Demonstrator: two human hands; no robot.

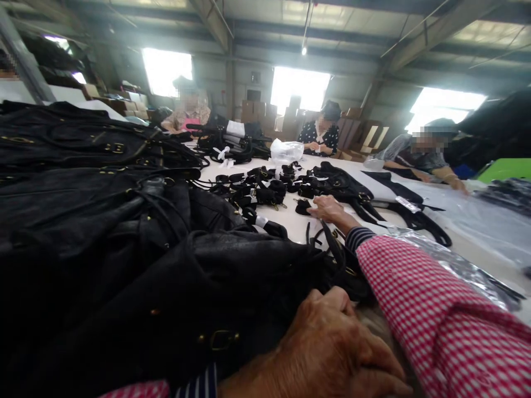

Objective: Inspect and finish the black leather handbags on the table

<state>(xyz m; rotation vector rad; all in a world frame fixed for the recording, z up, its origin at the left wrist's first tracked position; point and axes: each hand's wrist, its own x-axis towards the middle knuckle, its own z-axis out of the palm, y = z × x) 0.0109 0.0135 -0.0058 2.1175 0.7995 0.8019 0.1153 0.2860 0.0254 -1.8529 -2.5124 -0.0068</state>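
Observation:
My left hand (332, 342) is closed at the bottom middle, its fingers curled over the edge of a black leather handbag (249, 276). Beige lining shows beside the knuckles, and the fingertips are partly hidden. The bag has brass-coloured buckles and thin cords. Stretched out over the table, my right hand (328, 210) has its fingers closed on the right end of a small rolled black strap (303, 207). More rolled black straps (269, 193) with metal clips and white wraps lie in a heap just to the left of that hand.
Black handbags (83, 143) are piled high on the left. A flat black bag (340, 179) and clear plastic sheets (464, 215) cover the right of the white table (296, 228). Several co-workers (321, 130) are at its far side; cardboard boxes (259, 113) stand behind.

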